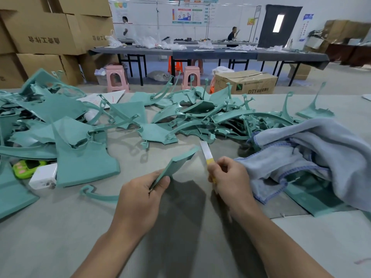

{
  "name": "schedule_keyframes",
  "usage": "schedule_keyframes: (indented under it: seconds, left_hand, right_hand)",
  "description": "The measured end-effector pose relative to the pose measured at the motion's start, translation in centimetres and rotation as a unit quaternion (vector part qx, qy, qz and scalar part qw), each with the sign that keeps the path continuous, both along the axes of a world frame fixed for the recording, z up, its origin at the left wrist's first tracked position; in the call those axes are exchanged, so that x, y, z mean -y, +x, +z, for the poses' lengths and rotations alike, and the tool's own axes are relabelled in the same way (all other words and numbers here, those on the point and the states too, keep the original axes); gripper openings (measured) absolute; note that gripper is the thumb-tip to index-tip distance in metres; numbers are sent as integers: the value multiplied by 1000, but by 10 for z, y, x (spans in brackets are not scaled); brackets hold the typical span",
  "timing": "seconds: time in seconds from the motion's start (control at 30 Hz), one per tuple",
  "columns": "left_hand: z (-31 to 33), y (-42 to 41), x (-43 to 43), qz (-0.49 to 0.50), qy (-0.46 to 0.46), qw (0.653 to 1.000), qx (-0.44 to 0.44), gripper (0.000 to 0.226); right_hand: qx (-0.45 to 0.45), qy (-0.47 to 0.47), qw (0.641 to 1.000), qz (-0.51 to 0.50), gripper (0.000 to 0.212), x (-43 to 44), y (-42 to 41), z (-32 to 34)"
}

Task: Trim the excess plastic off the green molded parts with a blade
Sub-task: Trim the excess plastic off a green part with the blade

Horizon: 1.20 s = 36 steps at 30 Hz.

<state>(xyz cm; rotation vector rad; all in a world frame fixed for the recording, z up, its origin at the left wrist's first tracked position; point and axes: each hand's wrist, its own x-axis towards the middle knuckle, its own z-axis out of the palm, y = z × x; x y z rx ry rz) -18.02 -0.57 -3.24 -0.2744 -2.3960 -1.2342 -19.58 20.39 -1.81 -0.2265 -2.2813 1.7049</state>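
Both hands work above the table: one holds a green part, the other a blade.

The left hand [140,194] pinches the lower end of a flat, thin green part [176,164] between thumb and curled fingers; the part slants up and to the right, edge-on, and its pointed tip ends just beside the blade [206,151]. The right hand [228,177] is closed around the blade's yellow handle, and the pale, straight strip points up and away. Beyond, matte teal panels and curved sprues lie heaped [200,117] on the grey table [180,247]. A soft, pale blue towel [311,149] is bunched up at the right.
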Motion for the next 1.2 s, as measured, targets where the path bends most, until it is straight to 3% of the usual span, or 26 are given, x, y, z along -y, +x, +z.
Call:
schedule_keyframes:
  seconds: [0.07, 0.13, 0.2, 0.3, 0.33, 0.43, 0.5, 0.57, 0.63, 0.7, 0.77, 0.83, 0.9, 0.97, 1.07, 1.2]
  left_hand:
    - [0, 0, 0, -1, -2, 1000, -1, 17]
    - [-1, -2, 1, 1, -3, 1000, 1, 14]
    - [-2, -4, 2, 3, 3, 1000, 8, 11]
    - [-1, -3, 1, 4, 15, 1000, 18, 12]
    - [0, -1, 0, 1, 14, 1000, 21, 13]
    - [-1, 0, -1, 2, 6, 1000, 20, 18]
    - [0, 0, -1, 3, -3, 1000, 19, 17]
    - [2, 1, -1, -3, 6, 1000, 25, 16]
    - [5, 5, -2, -16, 11, 1000, 24, 18]
    - [8, 10, -3, -30, 4, 999, 29, 30]
    - [7, 16, -5, -40, -15, 998, 35, 48]
    - [4, 19, -6, -39, -61, 997, 10, 60]
    - [2, 19, -5, -50, -81, 995, -40, 61]
    - [7, 19, -1, -66, -78, 992, -80, 51]
    - [15, 18, 8, -94, -98, 985, -109, 39]
    - [12, 22, 9, -8, -114, 986, -125, 59]
  right_hand:
    - [-77, -47, 992, 88, 22, 5, 6, 4]
    - [-105, -26, 979, 173, 18, 16, 14, 5]
    - [-71, 31, 985, 153, 19, 19, 10, 2]
    - [7, 96, 995, 16, 25, 2, 1, 6]
    - [-4, 105, 994, 0, 26, -4, 3, 8]
    - [-109, 53, 987, 104, 22, 1, 19, 13]
    - [-104, 42, 978, 177, 18, 12, 25, 12]
    - [-57, 82, 987, 128, 21, 10, 17, 7]
    - [-6, 146, 989, 12, 24, -3, 7, 3]
    - [0, 181, 982, -43, 24, -13, 6, -1]
    - [-21, 130, 991, -24, 24, -15, 7, -7]
    - [-5, -24, 1000, 8, 27, -9, 9, -7]
    - [43, -193, 980, 15, 31, -6, 11, -2]
    - [92, -295, 951, 23, 24, -9, 12, 4]
    - [137, -332, 928, 101, 18, -17, 18, 10]
    - [144, -265, 936, 183, 13, -16, 28, 12]
